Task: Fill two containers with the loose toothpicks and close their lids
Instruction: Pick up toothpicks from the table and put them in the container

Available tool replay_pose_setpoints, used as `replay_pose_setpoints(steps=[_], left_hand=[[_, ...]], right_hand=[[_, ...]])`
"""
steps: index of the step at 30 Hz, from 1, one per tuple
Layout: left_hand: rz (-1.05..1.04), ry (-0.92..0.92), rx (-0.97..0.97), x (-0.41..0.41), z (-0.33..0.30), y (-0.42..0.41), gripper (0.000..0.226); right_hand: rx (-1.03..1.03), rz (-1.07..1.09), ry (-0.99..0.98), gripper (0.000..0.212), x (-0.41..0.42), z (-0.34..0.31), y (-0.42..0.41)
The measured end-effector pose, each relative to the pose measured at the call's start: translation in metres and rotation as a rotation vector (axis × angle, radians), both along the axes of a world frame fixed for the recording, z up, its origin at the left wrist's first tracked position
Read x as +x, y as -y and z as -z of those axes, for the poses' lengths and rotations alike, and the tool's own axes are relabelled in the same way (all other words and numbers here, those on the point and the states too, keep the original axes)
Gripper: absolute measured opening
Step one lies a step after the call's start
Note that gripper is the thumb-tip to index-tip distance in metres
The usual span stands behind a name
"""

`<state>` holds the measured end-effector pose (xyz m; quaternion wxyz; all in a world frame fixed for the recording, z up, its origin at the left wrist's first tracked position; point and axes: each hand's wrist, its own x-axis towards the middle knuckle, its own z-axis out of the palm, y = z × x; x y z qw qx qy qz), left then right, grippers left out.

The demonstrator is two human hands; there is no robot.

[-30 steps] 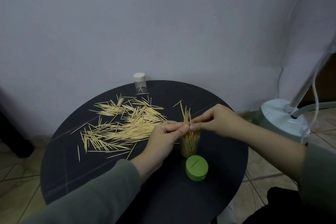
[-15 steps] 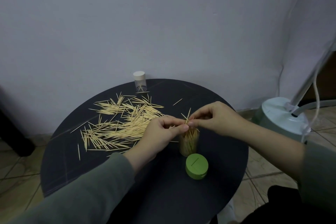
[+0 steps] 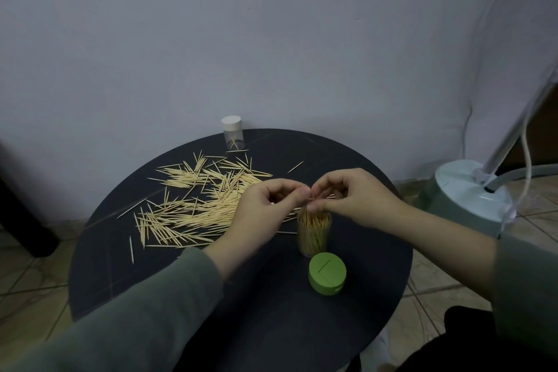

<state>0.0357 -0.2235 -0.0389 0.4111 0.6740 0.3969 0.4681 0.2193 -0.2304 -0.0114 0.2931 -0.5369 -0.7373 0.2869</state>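
Note:
A clear container, nearly full of upright toothpicks, stands open at the middle right of the round dark table. Its green lid lies just in front of it. My left hand and my right hand meet fingertip to fingertip right above the container's mouth, with fingers curled, and pinch a thin toothpick between them. A wide heap of loose toothpicks covers the table's left half. A second small clear container with a white cap stands at the far edge, a few toothpicks inside.
The table stands against a pale wall. To the right, on the tiled floor, sits a pale green round appliance base with a pole and a hose. A dark object stands at the left edge.
The bundle of toothpicks that stuck up between my fingers has sunk into the container. Both hands stayed above its mouth, fingertips closer together.

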Motion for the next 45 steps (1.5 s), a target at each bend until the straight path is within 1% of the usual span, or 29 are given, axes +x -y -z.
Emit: replay_pose_setpoints(steps=[2,5,7,9,11,14,16,17,20,22,24,27,31,33,37,40,43,45], left_hand=[[-0.011,-0.086,0.039,0.000,0.000,0.000,0.006],[0.006,-0.281,0.128,-0.003,0.004,-0.001,0.009],[0.026,-0.352,0.192,-0.004,0.007,-0.002,0.013],[0.005,-0.398,0.259,-0.004,0.008,-0.001,0.020],[-0.016,-0.509,0.428,-0.006,0.005,-0.001,0.031],[0.090,-0.758,0.720,-0.013,0.001,0.000,0.046],[0.154,-0.855,0.807,-0.015,0.000,0.001,0.052],[0.164,-0.885,0.845,-0.014,-0.001,0.002,0.053],[0.150,-0.962,0.957,-0.012,0.001,0.000,0.053],[0.128,-0.983,0.966,-0.015,0.001,-0.003,0.050],[0.131,-0.986,0.943,-0.018,0.002,-0.006,0.047],[0.126,-0.973,0.923,-0.023,0.002,-0.007,0.042],[0.017,-0.942,0.886,-0.029,-0.002,-0.009,0.041],[0.049,-0.975,0.867,-0.033,-0.004,-0.011,0.041],[0.185,-1.038,0.873,-0.035,-0.004,-0.007,0.045],[0.152,-1.001,0.837,-0.032,-0.002,-0.004,0.048],[0.150,-0.933,0.809,-0.028,-0.002,-0.001,0.055],[0.199,-0.955,0.839,-0.022,-0.002,0.003,0.057]], right_hand=[[-0.008,-0.010,0.129,0.027,0.004,-0.003,-0.003],[-0.145,-0.110,0.315,0.053,0.012,-0.010,-0.004],[-0.206,-0.161,0.403,0.065,0.015,-0.008,-0.005],[-0.202,-0.183,0.437,0.067,0.015,-0.003,-0.006],[-0.194,-0.193,0.436,0.067,0.014,0.003,-0.009],[-0.194,-0.190,0.427,0.066,0.013,0.007,-0.011],[-0.201,-0.199,0.396,0.071,0.014,0.009,-0.012],[-0.192,-0.202,0.380,0.070,0.015,0.009,-0.012],[-0.175,-0.216,0.383,0.054,0.015,0.007,-0.013],[-0.176,-0.233,0.367,0.047,0.015,0.008,-0.013],[-0.181,-0.250,0.363,0.046,0.015,0.008,-0.013],[-0.175,-0.258,0.363,0.052,0.015,0.008,-0.013],[-0.191,-0.221,0.408,0.069,0.015,0.007,-0.014],[-0.202,-0.212,0.411,0.068,0.016,0.007,-0.015],[-0.228,-0.229,0.404,0.068,0.016,0.008,-0.018],[-0.234,-0.236,0.429,0.070,0.014,0.005,-0.020],[-0.235,-0.253,0.430,0.064,0.012,0.002,-0.019],[-0.247,-0.264,0.406,0.054,0.010,-0.001,-0.019]])
